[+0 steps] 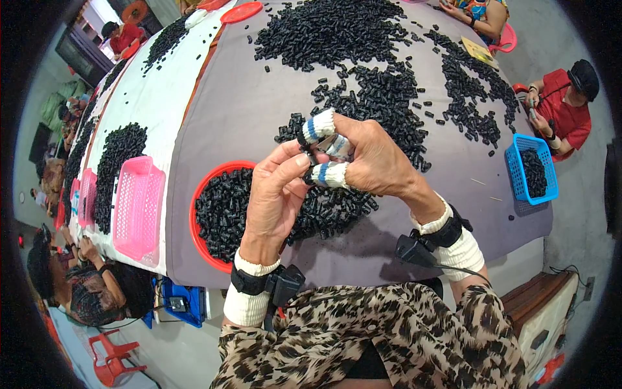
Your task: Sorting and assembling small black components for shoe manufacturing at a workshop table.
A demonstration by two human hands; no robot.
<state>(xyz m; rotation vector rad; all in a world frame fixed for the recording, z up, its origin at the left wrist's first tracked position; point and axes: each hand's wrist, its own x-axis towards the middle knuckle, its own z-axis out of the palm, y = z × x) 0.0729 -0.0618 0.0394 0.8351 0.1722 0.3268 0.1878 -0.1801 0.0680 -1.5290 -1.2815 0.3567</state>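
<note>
Above the grey cloth-covered table, my left hand (280, 185) pinches a small black plastic part (312, 159) between thumb and fingertips. Close against it, my right hand (383, 157) has its thumb and forefinger curled toward the same part. White knit finger sleeves with blue stripes (329, 174) cover those two right fingers. Whether the right hand also grips something in its curled fingers is partly hidden. Beneath my hands stands a round red basin (196, 214) full of similar black parts, and more of them (330, 214) lie loose to its right.
Large heaps of black parts (330, 29) spread over the far table. A pink basket (139, 207) stands at left, a blue basket (532, 168) at right. Beside the blue one a person in red (562, 107) works. Other people sit along the left and far edges.
</note>
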